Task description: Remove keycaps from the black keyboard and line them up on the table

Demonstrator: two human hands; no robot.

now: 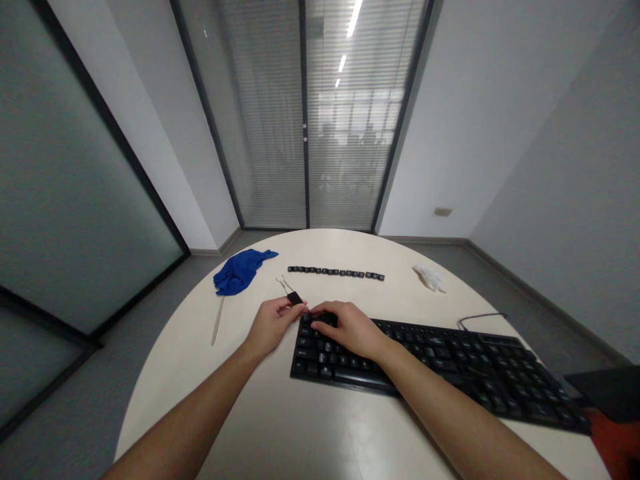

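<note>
My left hand point(270, 325) is closed on a keycap puller point(295, 298) with a black handle. The puller's two thin wire loops point up and away from me. My right hand point(353, 328) lies over the upper left corner of a black keyboard point(360, 375). Its thumb and index finger come close together at a corner key, and what they grip is too small to tell. Both hands' fingertips nearly meet there. Behind them a row of several black keycaps point(336, 272) stretches across the white table point(240, 427).
A blue cloth point(241, 272) sits at the back left, with a thin pale stick point(217, 321) reaching out from under it. Crumpled white tissue point(429, 277) lies at the back right. The keyboard's cable point(480, 316) runs off the right table edge, near a dark and red object point(613, 433).
</note>
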